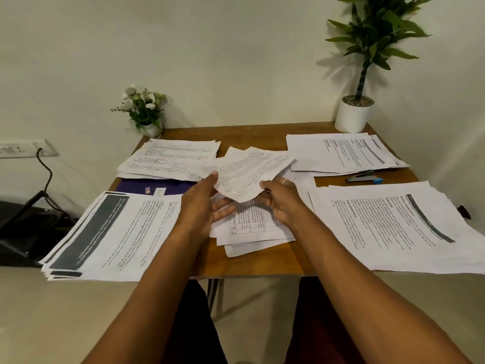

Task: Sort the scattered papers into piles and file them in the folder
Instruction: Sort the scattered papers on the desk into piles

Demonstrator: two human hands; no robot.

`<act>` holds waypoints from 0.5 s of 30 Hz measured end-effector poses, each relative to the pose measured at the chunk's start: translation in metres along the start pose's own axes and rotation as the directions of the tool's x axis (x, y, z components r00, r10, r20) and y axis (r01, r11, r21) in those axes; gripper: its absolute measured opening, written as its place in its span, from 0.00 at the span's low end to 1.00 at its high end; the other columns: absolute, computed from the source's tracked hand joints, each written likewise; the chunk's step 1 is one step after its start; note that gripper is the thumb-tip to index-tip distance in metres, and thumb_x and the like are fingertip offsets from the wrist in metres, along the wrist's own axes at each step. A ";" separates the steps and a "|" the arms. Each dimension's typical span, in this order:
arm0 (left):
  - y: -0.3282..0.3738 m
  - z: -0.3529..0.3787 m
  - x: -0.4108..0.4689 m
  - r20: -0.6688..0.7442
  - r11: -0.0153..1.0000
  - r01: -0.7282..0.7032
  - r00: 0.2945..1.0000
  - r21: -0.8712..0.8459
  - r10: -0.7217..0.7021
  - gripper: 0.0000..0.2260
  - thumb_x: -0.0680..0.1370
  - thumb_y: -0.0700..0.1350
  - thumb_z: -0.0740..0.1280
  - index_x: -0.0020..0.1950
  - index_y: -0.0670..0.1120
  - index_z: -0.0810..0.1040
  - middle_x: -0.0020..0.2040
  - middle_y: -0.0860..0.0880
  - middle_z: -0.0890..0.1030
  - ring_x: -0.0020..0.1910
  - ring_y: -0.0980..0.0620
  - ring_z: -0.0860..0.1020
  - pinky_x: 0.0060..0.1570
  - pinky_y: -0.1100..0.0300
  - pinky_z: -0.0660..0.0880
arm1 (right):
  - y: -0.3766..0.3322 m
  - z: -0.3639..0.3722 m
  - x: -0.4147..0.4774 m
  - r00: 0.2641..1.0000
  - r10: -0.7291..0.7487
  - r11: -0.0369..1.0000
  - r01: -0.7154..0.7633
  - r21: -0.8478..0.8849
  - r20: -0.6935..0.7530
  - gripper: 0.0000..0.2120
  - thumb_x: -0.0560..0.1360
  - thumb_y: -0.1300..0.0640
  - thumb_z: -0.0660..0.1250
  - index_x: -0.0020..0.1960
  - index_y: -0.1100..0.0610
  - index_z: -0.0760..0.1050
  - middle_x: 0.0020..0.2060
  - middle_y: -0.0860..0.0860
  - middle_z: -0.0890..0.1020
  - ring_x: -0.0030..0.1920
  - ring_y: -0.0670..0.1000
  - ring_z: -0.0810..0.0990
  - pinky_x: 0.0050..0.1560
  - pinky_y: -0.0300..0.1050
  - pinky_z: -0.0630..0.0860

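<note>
Both hands hold a loose sheaf of printed papers lifted above the table's middle. My left hand pinches its left corner with the thumb on top. My right hand grips its near edge, fingers curled under. Beneath lie scattered sheets with tables. Sorted piles sit around: dark-banded pages at near left, table forms at far left, text pages at far right and near right. A dark blue folder lies partly under the left piles.
A wooden table stands against a white wall. A stapler lies between the right piles. A small flower pot is at the back left, a tall potted plant at the back right. A black chair and a wall socket with cable are left.
</note>
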State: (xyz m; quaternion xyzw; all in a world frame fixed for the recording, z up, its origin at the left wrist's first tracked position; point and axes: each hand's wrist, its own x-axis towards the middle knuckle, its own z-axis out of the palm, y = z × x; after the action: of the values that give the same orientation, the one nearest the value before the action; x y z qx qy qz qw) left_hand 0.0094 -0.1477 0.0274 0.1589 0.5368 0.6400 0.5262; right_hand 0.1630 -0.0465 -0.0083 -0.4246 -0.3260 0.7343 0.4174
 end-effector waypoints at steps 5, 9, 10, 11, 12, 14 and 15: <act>0.018 -0.027 0.031 -0.234 0.952 -0.096 0.958 0.290 0.168 0.15 0.81 0.32 0.65 0.64 0.47 0.77 0.57 0.51 0.83 0.46 0.53 0.83 0.36 0.55 0.83 | 0.022 0.008 0.001 0.980 -0.065 0.959 0.114 -0.258 0.190 0.13 0.79 0.57 0.71 0.62 0.57 0.77 0.52 0.56 0.86 0.50 0.59 0.87 0.48 0.53 0.85; 0.057 -0.067 0.074 -0.294 0.922 -0.112 0.928 0.370 0.231 0.15 0.80 0.30 0.64 0.63 0.44 0.79 0.55 0.47 0.83 0.45 0.51 0.83 0.36 0.55 0.84 | 0.032 -0.012 0.007 0.976 -0.171 0.985 0.165 0.059 0.135 0.19 0.77 0.54 0.71 0.64 0.62 0.76 0.47 0.57 0.84 0.49 0.57 0.84 0.45 0.49 0.81; 0.067 -0.077 0.085 -0.298 0.911 -0.114 0.923 0.397 0.245 0.15 0.80 0.30 0.64 0.63 0.43 0.79 0.57 0.46 0.83 0.43 0.51 0.83 0.37 0.53 0.84 | 0.031 -0.017 0.009 0.977 -0.178 0.977 0.162 0.136 0.116 0.18 0.78 0.55 0.70 0.65 0.62 0.75 0.47 0.57 0.83 0.48 0.56 0.84 0.46 0.48 0.80; 0.076 -0.088 0.095 -0.294 0.896 -0.116 0.919 0.429 0.261 0.15 0.80 0.31 0.64 0.64 0.42 0.78 0.58 0.44 0.83 0.40 0.50 0.84 0.41 0.49 0.85 | 0.030 -0.020 0.010 0.977 -0.178 0.972 0.157 0.177 0.113 0.17 0.79 0.57 0.69 0.66 0.61 0.75 0.47 0.56 0.83 0.48 0.55 0.84 0.47 0.48 0.79; 0.085 -0.098 0.105 -0.295 0.875 -0.115 0.914 0.470 0.279 0.14 0.80 0.32 0.65 0.65 0.40 0.78 0.59 0.43 0.82 0.38 0.49 0.84 0.44 0.46 0.85 | 0.030 -0.021 0.011 0.976 -0.176 0.970 0.149 0.193 0.129 0.15 0.79 0.58 0.68 0.65 0.60 0.75 0.46 0.56 0.83 0.47 0.54 0.84 0.47 0.47 0.79; 0.099 -0.114 0.122 -0.291 0.828 -0.112 0.903 0.550 0.315 0.13 0.81 0.32 0.65 0.65 0.38 0.77 0.58 0.42 0.80 0.42 0.45 0.82 0.35 0.53 0.84 | 0.029 -0.021 0.010 0.969 -0.175 0.968 0.137 0.209 0.174 0.13 0.77 0.58 0.68 0.61 0.59 0.76 0.45 0.55 0.83 0.46 0.53 0.83 0.46 0.45 0.78; 0.105 -0.121 0.132 -0.284 0.800 -0.114 0.898 0.590 0.337 0.12 0.81 0.32 0.65 0.65 0.37 0.77 0.57 0.41 0.80 0.45 0.43 0.81 0.28 0.59 0.81 | 0.029 -0.020 0.010 0.967 -0.175 0.965 0.131 0.227 0.186 0.13 0.76 0.58 0.68 0.60 0.58 0.76 0.44 0.55 0.83 0.46 0.53 0.82 0.45 0.44 0.78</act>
State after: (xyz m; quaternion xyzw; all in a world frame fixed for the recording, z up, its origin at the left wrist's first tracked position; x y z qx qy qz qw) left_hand -0.1886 -0.0857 0.0243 0.2444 0.7672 0.5319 0.2623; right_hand 0.1684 -0.0475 -0.0452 -0.2730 -0.3186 0.7703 0.4803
